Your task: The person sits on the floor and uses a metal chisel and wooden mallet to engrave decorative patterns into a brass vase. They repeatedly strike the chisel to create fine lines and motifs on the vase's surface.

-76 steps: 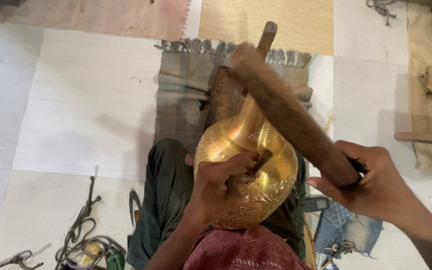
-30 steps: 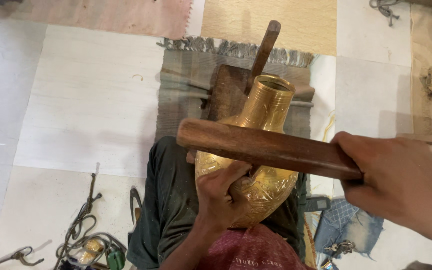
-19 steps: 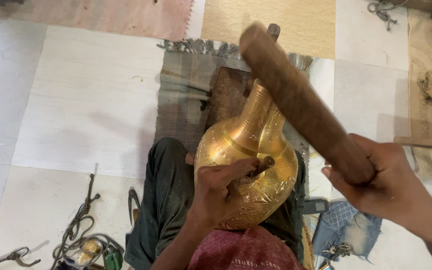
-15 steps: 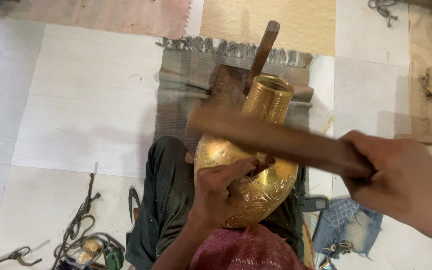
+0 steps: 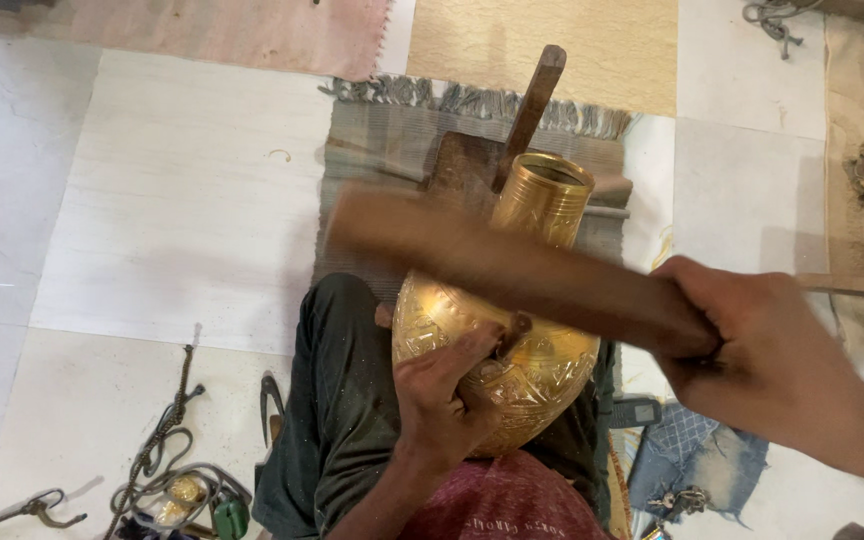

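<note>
Brass vase under the wooden mallet.
I see my left hand clamped on a small punch at its belly, my right hand clamped on the blurred mallet.

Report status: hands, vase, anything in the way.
Left hand pressing a small punch against the brass vase on the lap. Right hand in closed grip on wooden mallet, motion-blurred across the vase. Nothing in the way.
</note>
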